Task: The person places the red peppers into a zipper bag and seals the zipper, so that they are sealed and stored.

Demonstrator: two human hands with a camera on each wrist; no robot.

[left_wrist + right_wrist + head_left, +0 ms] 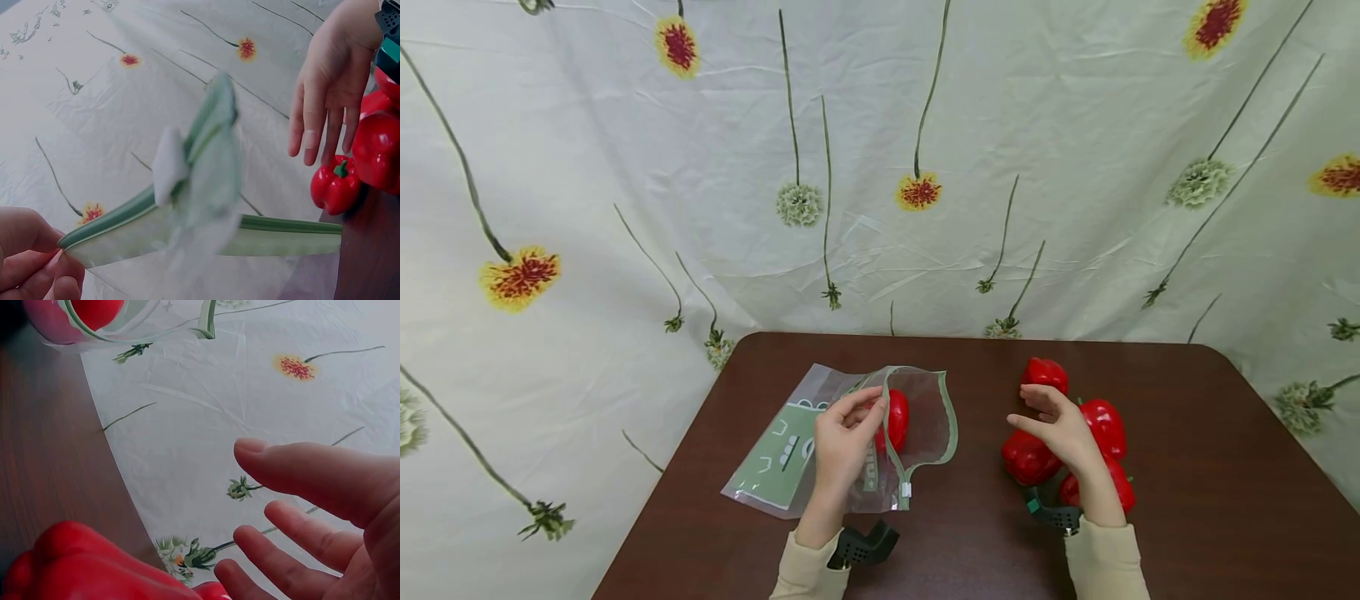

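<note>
My left hand [844, 437] pinches the green-edged mouth of a clear zip bag [951, 417], which gapes toward the right. Inside the bag lies one red bell pepper [897, 419], partly behind the fingers and the rim. In the left wrist view the thumb and fingers grip the bag's green zip strip [281, 225]. My right hand [1060, 425] hovers above several loose red bell peppers [1028, 458], thumb and fingers spread apart with nothing between them. The right wrist view has a red pepper [81, 565] below that hand.
The bag's printed green panel [778, 450] lies toward the left of the dark brown table [970, 533]. A white zip slider [906, 490] sits at the near end of the bag's mouth. Behind the table hangs a flowered white cloth [865, 250].
</note>
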